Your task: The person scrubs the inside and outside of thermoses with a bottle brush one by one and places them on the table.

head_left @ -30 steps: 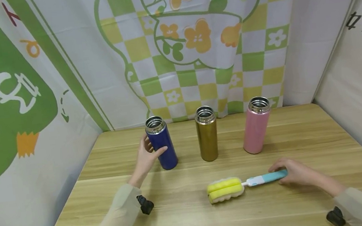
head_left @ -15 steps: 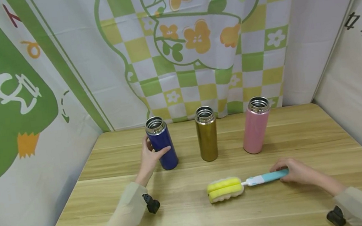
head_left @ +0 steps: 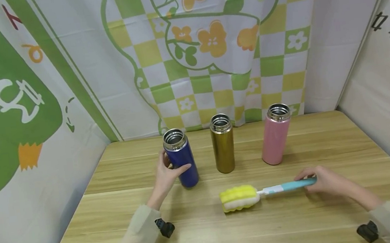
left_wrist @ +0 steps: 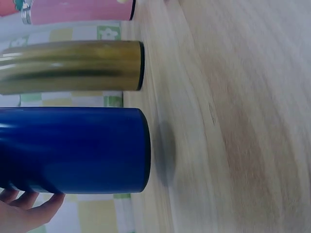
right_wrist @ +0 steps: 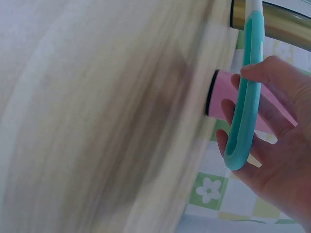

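Observation:
My left hand (head_left: 166, 177) grips a lidless blue bottle (head_left: 184, 163) round its side, the thumb across the front. In the left wrist view a gap and a shadow show between the bottle's base and the table, so it hangs just above the wood, almost upright. My right hand (head_left: 326, 182) holds the turquoise handle of a bottle brush (head_left: 240, 198) with a yellow and white sponge head pointing left. The right wrist view shows the thumb and fingers round that handle (right_wrist: 245, 107), above the table.
A gold lidless bottle (head_left: 223, 146) stands upright right of the blue one, and a pink lidless bottle (head_left: 276, 138) stands farther right. The wooden table (head_left: 208, 236) ends at a patterned cloth (head_left: 218, 74) behind. Cloth walls rise on both sides.
My left hand has lifted the blue bottle slightly and brought it right and nearer. My right hand has raised the brush off the table, its sponge head turning a little.

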A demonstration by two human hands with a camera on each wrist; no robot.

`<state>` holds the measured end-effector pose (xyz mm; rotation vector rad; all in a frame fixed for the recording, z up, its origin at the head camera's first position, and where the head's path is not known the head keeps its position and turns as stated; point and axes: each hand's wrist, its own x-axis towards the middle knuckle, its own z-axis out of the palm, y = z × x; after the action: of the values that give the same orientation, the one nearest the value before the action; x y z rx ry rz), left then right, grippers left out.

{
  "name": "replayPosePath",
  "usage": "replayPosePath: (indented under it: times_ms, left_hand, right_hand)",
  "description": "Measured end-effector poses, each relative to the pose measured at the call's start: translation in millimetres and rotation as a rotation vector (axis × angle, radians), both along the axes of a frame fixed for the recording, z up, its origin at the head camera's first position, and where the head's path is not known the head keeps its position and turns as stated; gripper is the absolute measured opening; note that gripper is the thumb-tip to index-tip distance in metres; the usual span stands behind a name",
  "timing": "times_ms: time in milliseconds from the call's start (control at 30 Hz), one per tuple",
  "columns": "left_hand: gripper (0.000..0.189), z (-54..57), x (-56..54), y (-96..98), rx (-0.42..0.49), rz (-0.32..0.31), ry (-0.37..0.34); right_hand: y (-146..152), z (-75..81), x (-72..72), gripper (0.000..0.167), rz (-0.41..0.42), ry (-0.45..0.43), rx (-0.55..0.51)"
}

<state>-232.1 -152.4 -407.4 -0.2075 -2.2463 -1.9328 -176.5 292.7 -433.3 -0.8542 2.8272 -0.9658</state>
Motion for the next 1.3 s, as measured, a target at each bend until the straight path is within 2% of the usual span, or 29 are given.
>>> replayPosePath:
  times_ms: [267,500,600,833,933,967,1000,1133,1200,1300]
  left_hand:
    - [0.079,0.7,14.4,7.4,-0.013,-0.012,0.017]
    - [0.078,0.9,25.4,13.9,0.005,-0.043,0.010]
    - [0.076,2.9,30.9,16.6,0.016,-0.055,-0.002]
    - [0.075,17.7,52.7,25.7,0.012,-0.059,-0.016]
    - [0.076,18.3,57.3,26.6,0.009,-0.056,-0.031]
    - [0.077,15.2,56.7,26.2,0.015,-0.058,-0.030]
    - [0.078,11.6,55.8,25.6,0.018,-0.057,-0.028]
    - [0.080,-4.8,50.9,23.4,0.035,-0.058,-0.006]
    - [0.080,-8.3,50.7,23.8,0.037,-0.055,0.002]
    - [0.079,-9.7,52.2,25.6,0.049,-0.056,0.007]
  right_hand:
    - [3.8,11.7,3.6,0.025,0.003,-0.060,-0.044]
    - [6.4,22.8,5.7,0.015,0.005,-0.059,-0.180]
    - [6.5,27.6,7.1,0.015,-0.042,-0.083,-0.239]
    - [5.0,34.4,8.5,0.023,-0.253,-0.159,-0.368]
    - [2.1,34.4,7.1,0.023,-0.295,-0.175,-0.471]
    - [2.6,31.1,4.8,0.025,-0.313,-0.185,-0.501]
    - [7.7,19.4,-2.0,0.028,-0.309,-0.197,-0.557]
    - [33.4,-40.3,-37.7,0.035,-0.256,-0.282,-0.876]
    - [44.4,-68.2,-55.6,0.037,-0.220,-0.319,-1.050]
    - [43.4,-76.1,-66.0,0.035,-0.202,-0.308,-1.223]
